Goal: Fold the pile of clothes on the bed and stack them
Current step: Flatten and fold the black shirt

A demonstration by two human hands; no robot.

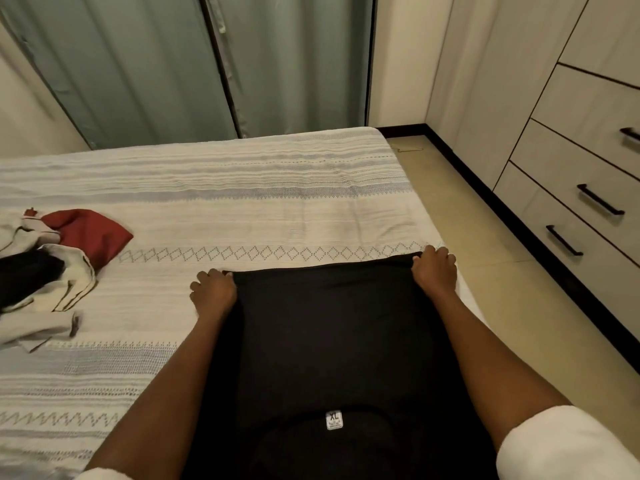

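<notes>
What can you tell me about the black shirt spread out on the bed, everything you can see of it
The black shirt is plain, dark and matte, looking like soft knit fabric. It lies flat on the striped bedspread, near the bed's right edge, collar toward the camera, where a small white tag reads XL. Its straight far edge is stretched taut between the left hand and the right hand, each gripping a corner. Both forearms lie along its sides. The pile of other clothes sits apart, to the left.

Striped white bed, black shirt spread flat, clothes pile at left
</notes>
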